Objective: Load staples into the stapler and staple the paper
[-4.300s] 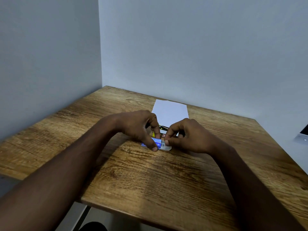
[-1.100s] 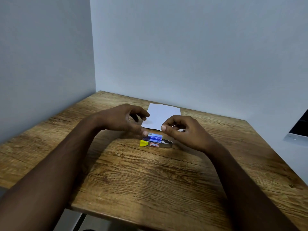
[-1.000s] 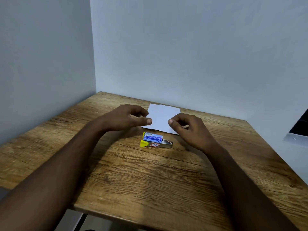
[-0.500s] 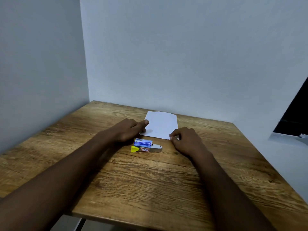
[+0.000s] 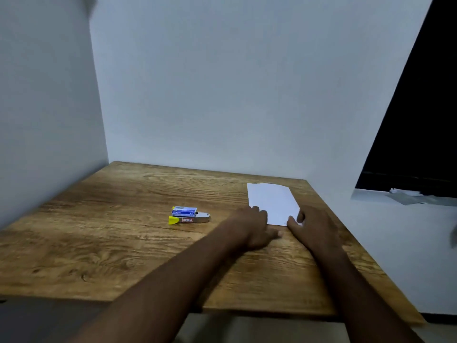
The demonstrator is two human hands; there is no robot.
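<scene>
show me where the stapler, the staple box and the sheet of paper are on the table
stapler [image 5: 195,219], head view, on its metal side by the red label.
staple box [image 5: 185,211], head view, on its blue front face.
sheet of paper [image 5: 270,198], head view, on the bare white middle, beyond the hands.

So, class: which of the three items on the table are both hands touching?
The white paper; the staple box and stapler lie untouched further left.
</scene>
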